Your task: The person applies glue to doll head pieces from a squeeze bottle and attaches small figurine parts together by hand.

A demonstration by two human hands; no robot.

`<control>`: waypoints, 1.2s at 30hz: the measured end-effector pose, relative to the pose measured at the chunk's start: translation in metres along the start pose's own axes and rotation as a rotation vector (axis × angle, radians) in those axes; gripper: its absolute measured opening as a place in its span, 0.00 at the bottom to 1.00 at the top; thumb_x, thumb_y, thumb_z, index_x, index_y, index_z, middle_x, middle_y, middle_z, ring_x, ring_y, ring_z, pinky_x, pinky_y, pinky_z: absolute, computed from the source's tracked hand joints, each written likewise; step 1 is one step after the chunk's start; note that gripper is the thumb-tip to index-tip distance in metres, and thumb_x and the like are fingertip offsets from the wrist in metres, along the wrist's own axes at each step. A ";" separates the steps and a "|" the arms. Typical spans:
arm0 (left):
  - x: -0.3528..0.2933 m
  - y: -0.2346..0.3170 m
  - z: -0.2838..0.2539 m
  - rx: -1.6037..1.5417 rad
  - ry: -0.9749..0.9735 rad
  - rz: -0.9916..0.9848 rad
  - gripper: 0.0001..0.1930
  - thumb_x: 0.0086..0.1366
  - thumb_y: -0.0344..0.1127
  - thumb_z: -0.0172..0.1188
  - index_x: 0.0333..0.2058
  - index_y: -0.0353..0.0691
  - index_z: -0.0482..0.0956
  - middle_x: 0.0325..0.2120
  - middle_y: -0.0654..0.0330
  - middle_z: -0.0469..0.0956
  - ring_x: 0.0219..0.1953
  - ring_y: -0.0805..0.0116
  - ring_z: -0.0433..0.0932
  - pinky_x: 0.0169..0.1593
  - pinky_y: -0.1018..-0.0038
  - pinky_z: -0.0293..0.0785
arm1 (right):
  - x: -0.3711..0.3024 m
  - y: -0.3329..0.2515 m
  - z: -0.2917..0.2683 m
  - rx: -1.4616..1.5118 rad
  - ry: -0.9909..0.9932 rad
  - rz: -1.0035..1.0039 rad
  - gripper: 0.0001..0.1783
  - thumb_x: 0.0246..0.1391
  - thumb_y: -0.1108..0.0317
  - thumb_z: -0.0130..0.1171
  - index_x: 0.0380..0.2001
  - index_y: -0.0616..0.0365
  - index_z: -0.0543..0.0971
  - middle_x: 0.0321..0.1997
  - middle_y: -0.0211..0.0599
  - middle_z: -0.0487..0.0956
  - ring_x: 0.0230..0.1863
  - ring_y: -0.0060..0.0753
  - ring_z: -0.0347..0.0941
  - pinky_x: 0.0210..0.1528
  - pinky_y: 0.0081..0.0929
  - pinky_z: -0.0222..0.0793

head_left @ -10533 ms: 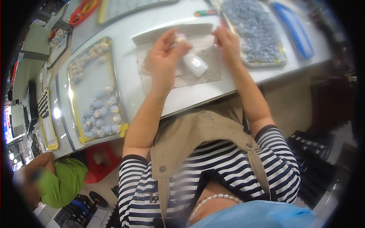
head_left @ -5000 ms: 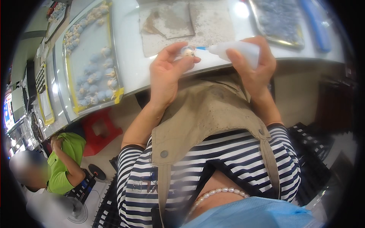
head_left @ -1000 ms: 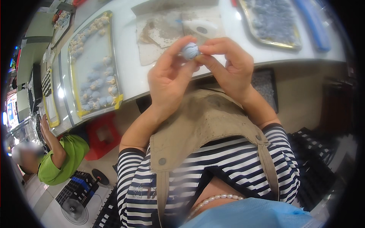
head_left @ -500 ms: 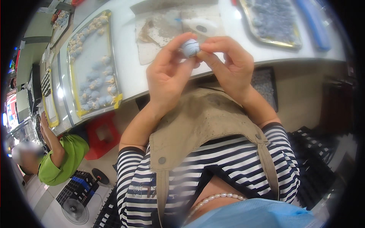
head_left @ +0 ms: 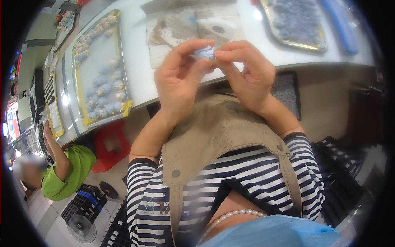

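Observation:
Over the near edge of the white table I hold a small, rounded light-blue piece [head_left: 203, 52] with grooves across it; its exact kind I cannot make out. My left hand [head_left: 177, 76] pinches it between thumb and fingers from the left. From the right, the thumb and index finger of my right hand [head_left: 249, 72] are pressed together at its edge; whether a tiny part sits between those fingertips is hidden. Behind my hands lies a stained board [head_left: 158, 53], with a white roll-like thing [head_left: 226, 26] on it.
To the left stands a yellow-edged tray [head_left: 96, 61] with several blue and cream pieces. Another tray [head_left: 294, 24] of bluish pieces is at the far right, beside a blue strip [head_left: 339, 26]. A person in a green shirt [head_left: 68, 173] works at the left, near a red stool [head_left: 111, 144] and a fan [head_left: 81, 227].
The blue piece has turned in my fingers and shows a different side. My left hand has shifted slightly left, its thumb now lying further over the piece. The right hand stays nearly in place.

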State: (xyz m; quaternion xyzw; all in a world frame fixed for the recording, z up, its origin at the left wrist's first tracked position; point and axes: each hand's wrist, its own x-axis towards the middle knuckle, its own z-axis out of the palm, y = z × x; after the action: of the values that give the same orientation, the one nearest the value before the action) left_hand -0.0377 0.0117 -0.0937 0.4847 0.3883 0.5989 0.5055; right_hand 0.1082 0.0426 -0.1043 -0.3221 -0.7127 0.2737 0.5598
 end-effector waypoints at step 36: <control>0.006 0.026 0.009 0.197 -0.066 0.055 0.14 0.57 0.27 0.59 0.42 0.33 0.73 0.40 0.59 0.75 0.35 0.81 0.71 0.38 0.85 0.69 | 0.029 -0.025 -0.024 -0.031 -0.091 -0.085 0.08 0.36 0.82 0.63 0.23 0.60 0.77 0.26 0.37 0.76 0.26 0.32 0.73 0.27 0.21 0.71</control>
State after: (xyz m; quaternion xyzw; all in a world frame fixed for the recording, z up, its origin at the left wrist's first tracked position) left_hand -0.0351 0.0129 -0.0658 0.5619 0.4150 0.5553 0.4513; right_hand 0.1228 0.0498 -0.0624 -0.2876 -0.7546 0.2530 0.5328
